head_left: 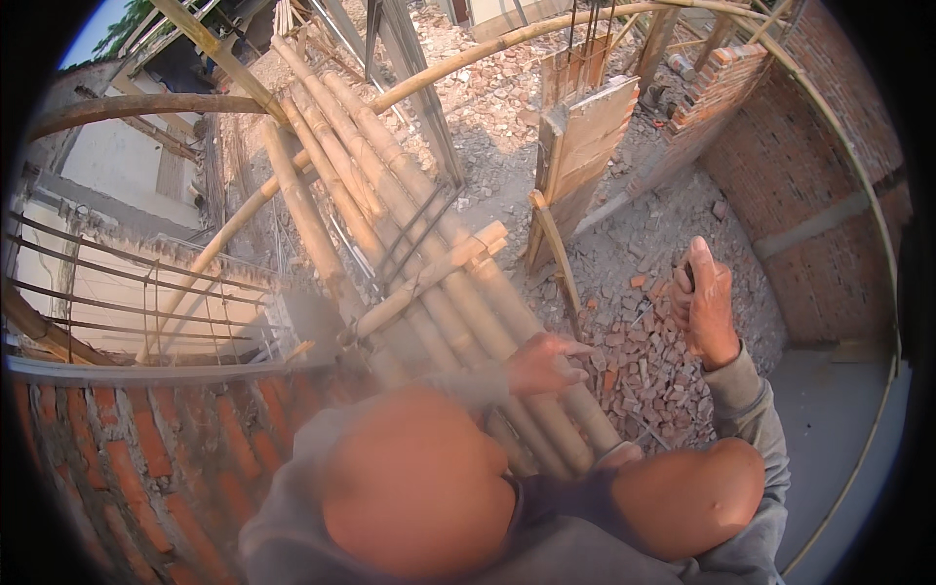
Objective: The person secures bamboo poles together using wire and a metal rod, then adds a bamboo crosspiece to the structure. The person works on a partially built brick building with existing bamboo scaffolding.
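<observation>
Red-brick wall near left; rightward, bamboo poles side by side, presumably for footing; over these, left hand half open, seemingly empty; right, before rubble, right hand curled round dark object, probably for firm hold.

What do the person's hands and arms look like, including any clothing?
The left hand and right hand are ungloved. The long grey fabric right sleeve is wrinkled and reaches the wrist; the greyish left sleeve is partly hidden.

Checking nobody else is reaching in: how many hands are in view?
2: the left hand by the bamboo poles, the right hand raised before the broken bricks. Others could be hidden.
</observation>
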`<state>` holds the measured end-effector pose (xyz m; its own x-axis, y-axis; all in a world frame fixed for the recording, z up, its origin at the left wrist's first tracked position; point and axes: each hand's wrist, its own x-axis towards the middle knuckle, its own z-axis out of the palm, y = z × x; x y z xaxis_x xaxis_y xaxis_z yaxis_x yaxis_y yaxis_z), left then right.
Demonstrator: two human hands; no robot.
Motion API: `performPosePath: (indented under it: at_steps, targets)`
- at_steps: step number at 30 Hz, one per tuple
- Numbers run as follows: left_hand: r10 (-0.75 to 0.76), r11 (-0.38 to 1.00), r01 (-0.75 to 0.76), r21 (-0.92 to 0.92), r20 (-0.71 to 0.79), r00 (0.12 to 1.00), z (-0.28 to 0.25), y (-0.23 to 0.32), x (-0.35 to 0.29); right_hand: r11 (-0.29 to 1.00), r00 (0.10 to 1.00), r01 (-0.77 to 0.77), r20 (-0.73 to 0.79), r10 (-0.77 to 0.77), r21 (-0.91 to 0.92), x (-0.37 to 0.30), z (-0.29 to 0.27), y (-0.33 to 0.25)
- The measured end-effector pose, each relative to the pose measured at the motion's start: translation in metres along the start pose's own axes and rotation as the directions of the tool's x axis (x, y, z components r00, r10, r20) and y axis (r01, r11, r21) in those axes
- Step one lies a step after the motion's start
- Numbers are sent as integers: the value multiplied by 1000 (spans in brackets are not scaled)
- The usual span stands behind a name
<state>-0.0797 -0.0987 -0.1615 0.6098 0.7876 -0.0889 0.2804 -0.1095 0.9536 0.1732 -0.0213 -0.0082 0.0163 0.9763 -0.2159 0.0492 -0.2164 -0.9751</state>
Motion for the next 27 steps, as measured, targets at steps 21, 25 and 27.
performPosePath:
  at_steps: [21, 25, 27]
  targets:
    - [-380, 791, -133, -597, -650, 658, -202, -43, -70, 974, 944, -120, 281, 173, -194, 110, 164, -25]
    - [56, 958, 246, 145, -940, 336, -317, -126, -80, 887, 866, -106, 396, 305, -450, 113, 145, 28]
    - [195, 913, 328, 243, -965, 175, -356, -151, -92, 785, 842, -79, 380, 383, -615, 105, 145, 57]
